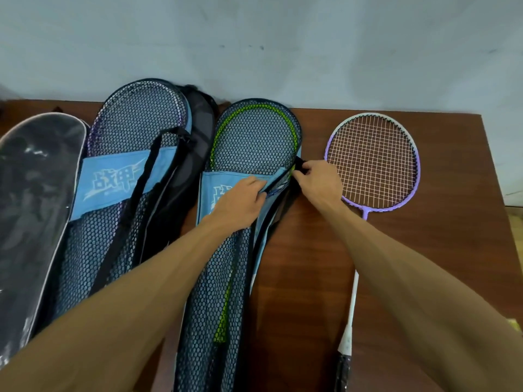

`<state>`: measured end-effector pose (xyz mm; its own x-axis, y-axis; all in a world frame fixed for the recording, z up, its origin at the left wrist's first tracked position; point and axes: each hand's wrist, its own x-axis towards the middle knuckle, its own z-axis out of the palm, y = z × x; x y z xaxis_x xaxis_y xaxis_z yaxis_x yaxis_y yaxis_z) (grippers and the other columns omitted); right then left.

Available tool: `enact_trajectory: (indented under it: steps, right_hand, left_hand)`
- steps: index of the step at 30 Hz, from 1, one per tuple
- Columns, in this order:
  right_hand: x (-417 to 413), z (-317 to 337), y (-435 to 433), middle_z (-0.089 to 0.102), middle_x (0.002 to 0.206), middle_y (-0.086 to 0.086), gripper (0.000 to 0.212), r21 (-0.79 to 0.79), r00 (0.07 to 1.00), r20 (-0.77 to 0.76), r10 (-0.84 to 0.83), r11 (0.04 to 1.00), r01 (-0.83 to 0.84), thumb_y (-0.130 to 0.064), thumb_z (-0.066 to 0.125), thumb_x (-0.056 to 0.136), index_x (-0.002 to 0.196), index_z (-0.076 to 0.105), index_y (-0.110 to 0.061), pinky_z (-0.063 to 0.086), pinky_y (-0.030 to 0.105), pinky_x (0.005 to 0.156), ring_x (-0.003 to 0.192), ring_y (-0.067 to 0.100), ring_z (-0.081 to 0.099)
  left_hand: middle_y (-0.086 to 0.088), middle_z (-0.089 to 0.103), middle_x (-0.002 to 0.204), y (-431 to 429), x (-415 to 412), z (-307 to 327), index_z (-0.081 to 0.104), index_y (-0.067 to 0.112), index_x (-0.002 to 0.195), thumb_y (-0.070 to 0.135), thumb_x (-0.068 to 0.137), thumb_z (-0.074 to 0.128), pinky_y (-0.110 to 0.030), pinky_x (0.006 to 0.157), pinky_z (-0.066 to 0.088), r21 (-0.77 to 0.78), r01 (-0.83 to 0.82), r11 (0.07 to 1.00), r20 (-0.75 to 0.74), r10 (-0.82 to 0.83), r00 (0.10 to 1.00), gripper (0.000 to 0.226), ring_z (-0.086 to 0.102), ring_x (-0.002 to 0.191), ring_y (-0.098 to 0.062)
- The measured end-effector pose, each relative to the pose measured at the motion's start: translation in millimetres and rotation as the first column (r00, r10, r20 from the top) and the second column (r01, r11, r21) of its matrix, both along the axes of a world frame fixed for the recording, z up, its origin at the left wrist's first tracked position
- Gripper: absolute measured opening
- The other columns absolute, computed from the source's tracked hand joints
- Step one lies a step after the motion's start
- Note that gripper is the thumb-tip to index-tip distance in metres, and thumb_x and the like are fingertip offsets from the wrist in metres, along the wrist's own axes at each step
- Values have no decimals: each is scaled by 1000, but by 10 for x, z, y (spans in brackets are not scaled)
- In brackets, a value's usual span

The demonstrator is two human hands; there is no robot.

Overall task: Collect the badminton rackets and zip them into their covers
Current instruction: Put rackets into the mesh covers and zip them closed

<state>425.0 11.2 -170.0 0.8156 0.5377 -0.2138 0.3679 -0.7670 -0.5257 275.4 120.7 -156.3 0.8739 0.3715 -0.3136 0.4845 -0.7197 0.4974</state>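
On the surface (311, 250), the left hand (240, 199) pins the mesh cover (249, 142) holding a green racket (254, 108) while the right hand (317, 179), grip pinched on the zip pull (301, 165), should draw steadily along the seam.

Four things lie side by side on the counter (311, 278), which fills the lower frame below a wall (254, 38) across the top. At far left lies a closed cover (31, 199); just right of it a mesh cover (119, 193) with a racket inside, overlapping another cover (198, 137) behind it. At centre a second mesh cover (249, 154) holds a racket (223, 312). At right a bare racket (373, 162) lies uncovered
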Motion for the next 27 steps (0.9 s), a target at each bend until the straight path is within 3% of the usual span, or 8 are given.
enact_trajectory:
  steps: [4,9,12,17,19,22,27]
  right_hand:
    - [11,-30,99,72,98,5,31,-3,995,-14,-100,995,100,-37,58,88,109,70,-18,54,36,75,93,27,66]
    - [-12,-100,125,70,104,7,29,21,994,18,-107,994,107,-30,52,90,108,68,-15,50,37,73,97,30,64]
    - [19,-95,157,71,95,10,25,22,993,-2,-115,993,115,-28,52,89,96,72,-14,50,36,69,89,32,65]
    - [85,-107,148,68,92,13,29,-75,991,-42,-125,990,121,-30,50,90,89,66,-7,45,34,66,84,34,64]
    - [75,-89,130,67,91,14,29,-117,996,-37,-81,990,76,-28,47,90,90,65,-5,43,33,63,82,35,63]
    - [37,-34,55,68,92,11,26,-189,989,111,98,979,-76,-25,48,89,94,67,-8,42,33,61,83,34,64]
    - [-241,-32,-190,68,91,10,23,-222,884,172,435,891,-396,-23,50,88,88,68,-9,47,37,65,85,32,64]
  left_hand:
    - [-1,40,147,-18,-1,35,38,13,144,29,103,27,-36,115,25,-6,20,1000,-58,-20,998,45,32,134,-21]
    - [3,37,147,1,33,2,38,16,144,25,101,30,-40,111,32,49,61,997,-99,-56,993,44,30,132,-19]
    - [3,35,147,-1,30,-17,36,19,145,29,100,37,-45,106,36,100,91,991,-123,-79,989,46,30,131,-21]
    - [4,26,154,-18,49,-49,26,22,149,35,99,40,-47,106,37,142,112,983,-130,-93,987,53,27,132,-23]
    - [4,16,158,-26,68,-59,21,22,150,35,100,39,-44,110,32,158,149,976,-151,-125,981,55,23,134,-25]
    - [1,10,160,-41,105,-78,17,19,151,33,101,37,-39,112,28,190,208,959,-190,-172,966,56,22,135,-27]
    - [0,9,160,-32,116,-79,16,18,151,32,101,37,-40,111,29,188,218,958,-211,-177,961,56,22,134,-27]
